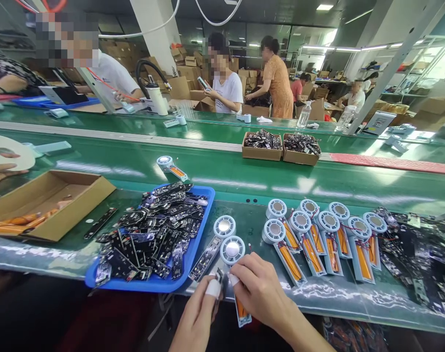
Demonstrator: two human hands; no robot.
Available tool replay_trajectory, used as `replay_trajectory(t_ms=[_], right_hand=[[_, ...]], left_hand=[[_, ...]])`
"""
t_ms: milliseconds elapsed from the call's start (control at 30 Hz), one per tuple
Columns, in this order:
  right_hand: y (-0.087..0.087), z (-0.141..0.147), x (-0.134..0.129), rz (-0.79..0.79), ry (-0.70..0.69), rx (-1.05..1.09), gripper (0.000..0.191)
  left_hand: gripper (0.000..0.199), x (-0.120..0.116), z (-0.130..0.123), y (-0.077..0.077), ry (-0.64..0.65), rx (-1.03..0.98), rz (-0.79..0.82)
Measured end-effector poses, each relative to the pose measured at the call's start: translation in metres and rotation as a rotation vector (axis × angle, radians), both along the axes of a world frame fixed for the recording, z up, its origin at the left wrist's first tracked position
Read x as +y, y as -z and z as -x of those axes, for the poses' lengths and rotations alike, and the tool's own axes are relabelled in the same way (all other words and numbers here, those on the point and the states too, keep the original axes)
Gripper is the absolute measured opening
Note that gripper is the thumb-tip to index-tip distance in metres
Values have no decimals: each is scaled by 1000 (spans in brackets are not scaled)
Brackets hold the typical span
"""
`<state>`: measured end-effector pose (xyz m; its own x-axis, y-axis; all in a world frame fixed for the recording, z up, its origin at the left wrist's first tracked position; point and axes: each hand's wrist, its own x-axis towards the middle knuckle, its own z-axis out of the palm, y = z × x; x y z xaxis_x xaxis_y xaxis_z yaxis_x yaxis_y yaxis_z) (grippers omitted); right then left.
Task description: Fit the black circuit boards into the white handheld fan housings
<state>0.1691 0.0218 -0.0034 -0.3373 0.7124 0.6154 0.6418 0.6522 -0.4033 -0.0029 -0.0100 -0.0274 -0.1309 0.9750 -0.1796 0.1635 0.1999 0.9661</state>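
Blue tray (149, 285) held piled circuit boards (171, 215), likely for easy reach; right of it, left hand (197, 313) pinched apparently one board (220, 275); right hand's (264, 291) bunched fingers gripped a round-headed device (233, 250), probably steadying it.

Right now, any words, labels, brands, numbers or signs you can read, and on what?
None readable.
Circuit boards in the blue tray: small light marks, too small to make out as text.
White-and-grey box at far right, by the slanted post: dark marks, too blurred.
White T-shirt on the person behind the line: faint chest print, too small.
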Motion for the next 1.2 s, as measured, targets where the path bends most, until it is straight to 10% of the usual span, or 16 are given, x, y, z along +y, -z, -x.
replay_trajectory(t_ms=[200,600,1200], right_hand=[[-2,0,-1,88,0,19,18],[-4,1,-1,116,-7,38,17],[-9,10,-3,-32,58,-208,18]], left_hand=[[41,5,3,-5,168,32,-15],[62,-8,7,7,-12,228,124],[48,8,-3,1,155,600,-594]])
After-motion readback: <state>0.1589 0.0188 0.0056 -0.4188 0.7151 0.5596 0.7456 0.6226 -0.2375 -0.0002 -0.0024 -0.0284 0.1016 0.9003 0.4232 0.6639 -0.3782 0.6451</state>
